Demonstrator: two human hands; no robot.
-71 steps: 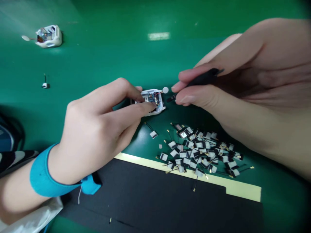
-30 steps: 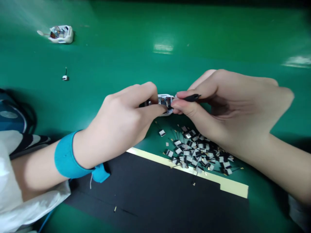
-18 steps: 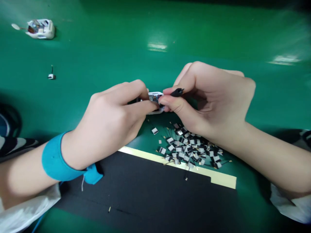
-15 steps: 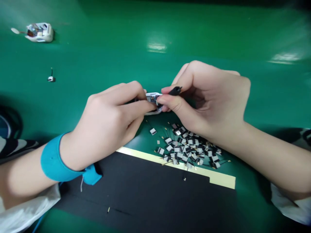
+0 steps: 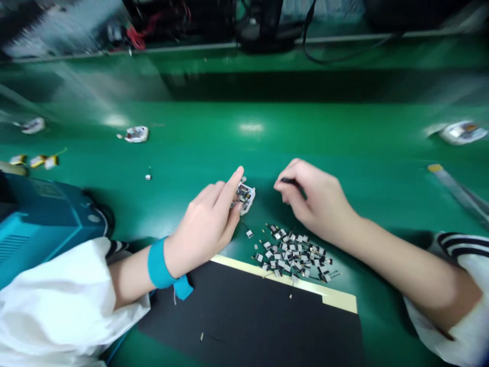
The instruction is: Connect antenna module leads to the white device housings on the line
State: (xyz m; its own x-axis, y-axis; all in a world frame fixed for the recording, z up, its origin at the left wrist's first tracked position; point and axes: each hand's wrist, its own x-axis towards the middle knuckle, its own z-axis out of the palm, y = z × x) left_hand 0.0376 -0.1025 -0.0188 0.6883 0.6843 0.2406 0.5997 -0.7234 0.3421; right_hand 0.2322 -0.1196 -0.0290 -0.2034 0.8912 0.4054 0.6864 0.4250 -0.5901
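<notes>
A small white device housing with an exposed circuit board sits at the centre of the green bench. My left hand holds its left edge, with the index finger raised clear of it. My right hand is to the right of the housing and apart from it, pinching a slim black tool. Below the housing lies a pile of small antenna pieces with thin black wires. One loose piece lies apart from the pile.
A black mat edged by cream tape lies at the front. A blue case stands at left. Other white housings and small batteries lie further back. A metal ruler lies at right.
The view has pulled back and now shows much more of the bench. My right hand has moved away to the right, and my left index finger has lifted.
</notes>
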